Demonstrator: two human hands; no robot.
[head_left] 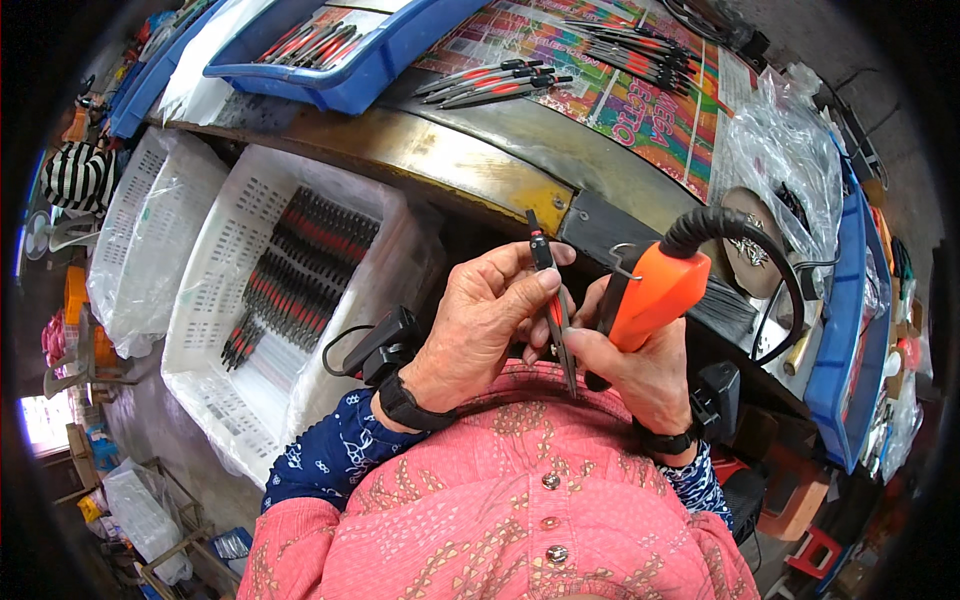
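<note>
In my left hand (pixel 470 320), pinched between thumb and fingers, is a slim black-and-red pen-shaped piece (pixel 541 255), tilted with one end up and the other toward my body. My right hand (pixel 640 370) is wrapped round an orange corded hand tool that looks like an electric screwdriver (pixel 655 290). A wire hook and a thick black cord are at its upper end. Its working tip is hidden by my fingers, so I cannot tell whether it touches the piece. Both hands are close together in front of my pink shirt, by the bench edge.
A white plastic crate (pixel 200 330) to the left holds rows of similar pieces. More lie in a blue tray (pixel 345 95) and in loose piles (pixel 490 83) on the metal bench (pixel 420 140). A dish (pixel 740 205) of small metal parts and clear plastic bags (pixel 785 130) are at right.
</note>
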